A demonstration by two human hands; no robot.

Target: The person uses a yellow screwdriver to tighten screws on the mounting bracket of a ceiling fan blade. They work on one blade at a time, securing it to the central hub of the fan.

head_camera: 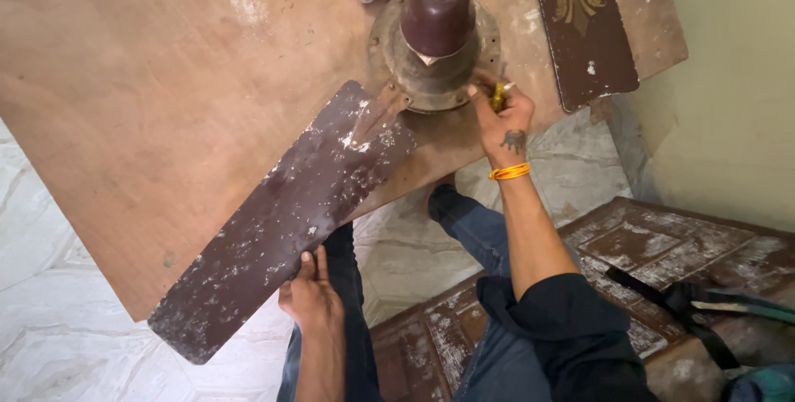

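Probably a home repair corner: marble floor [66,319], plywood board [149,96], dismantled ceiling fan [431,46].

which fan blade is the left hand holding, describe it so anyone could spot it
Start at the brown fan motor on the wooden board. The held blade runs down-left from it, the left hand at its lower edge. Unlike the gold-patterned blade, it is plain and white-flecked.

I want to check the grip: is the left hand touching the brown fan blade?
Touching. The head view shows the left hand gripping the edge of the fan blade, thumb pressed on its upper face.
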